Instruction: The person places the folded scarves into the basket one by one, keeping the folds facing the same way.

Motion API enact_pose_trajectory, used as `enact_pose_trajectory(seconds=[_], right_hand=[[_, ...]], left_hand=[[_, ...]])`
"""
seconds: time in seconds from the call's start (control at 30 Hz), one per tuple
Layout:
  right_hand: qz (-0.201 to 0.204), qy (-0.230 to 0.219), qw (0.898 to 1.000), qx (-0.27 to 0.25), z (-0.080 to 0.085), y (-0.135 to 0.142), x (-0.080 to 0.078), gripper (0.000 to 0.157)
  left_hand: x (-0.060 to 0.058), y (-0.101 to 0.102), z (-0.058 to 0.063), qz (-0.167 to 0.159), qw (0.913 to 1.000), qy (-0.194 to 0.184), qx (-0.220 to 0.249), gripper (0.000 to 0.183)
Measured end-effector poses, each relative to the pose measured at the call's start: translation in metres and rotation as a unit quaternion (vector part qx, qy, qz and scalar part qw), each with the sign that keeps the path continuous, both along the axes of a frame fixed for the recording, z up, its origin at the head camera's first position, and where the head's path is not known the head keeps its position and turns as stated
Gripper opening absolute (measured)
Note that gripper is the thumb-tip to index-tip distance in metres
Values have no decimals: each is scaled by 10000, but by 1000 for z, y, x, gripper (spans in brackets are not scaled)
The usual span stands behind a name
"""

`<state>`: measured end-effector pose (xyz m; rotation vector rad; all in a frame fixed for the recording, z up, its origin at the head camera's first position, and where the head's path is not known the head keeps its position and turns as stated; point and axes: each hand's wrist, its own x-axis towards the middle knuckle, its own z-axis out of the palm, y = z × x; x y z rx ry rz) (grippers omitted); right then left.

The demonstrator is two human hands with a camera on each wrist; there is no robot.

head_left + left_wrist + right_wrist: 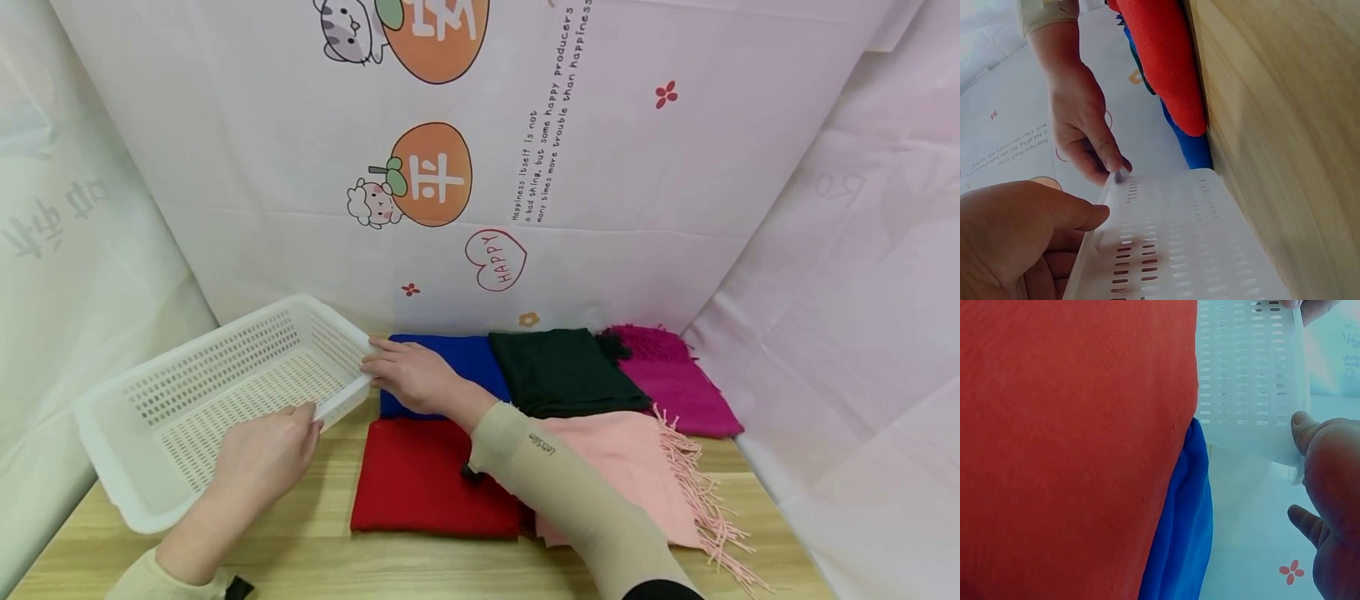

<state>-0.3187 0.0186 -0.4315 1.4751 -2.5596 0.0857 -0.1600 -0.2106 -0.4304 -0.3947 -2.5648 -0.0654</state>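
A white perforated plastic basket [225, 392] stands at the left of the wooden table. My left hand [266, 454] grips the near long rim, thumb outside and fingers over the inner side, as the left wrist view shows. At the right-hand corner of the basket, my right hand [416, 375] pinches the rim, its thumb [1302, 428] against the outer wall in the right wrist view. Under my right forearm lie a folded red scarf [420, 483] and a folded blue scarf [472, 358], partly covered by that arm.
Beside the blue scarf lies a folded dark green scarf [566, 375], then a magenta scarf [682, 383]. A pink fringed scarf [622, 467] is in the front row. White printed cloth [600, 150] walls the table's back and sides. Bare wood [360, 567] shows along the front.
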Motion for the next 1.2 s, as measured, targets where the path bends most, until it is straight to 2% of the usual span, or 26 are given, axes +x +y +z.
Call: enact_pose_trajectory(seconds=[0.13,0.4,0.77,1.2], right_hand=[[54,-6,10000,-81,0,1,2,39],[131,-2,9997,-198,-1,2,8,36],[168,1,9996,-235,-2,1,15,34],[241,117,9989,-382,-5,0,23,33]], left_hand=[[1,-2,1,-46,10000,-43,25,29],[6,-5,0,-120,9999,-6,32,17],[10,-12,-1,-122,9999,-76,83,29],[13,-21,0,-185,9996,-156,174,31]])
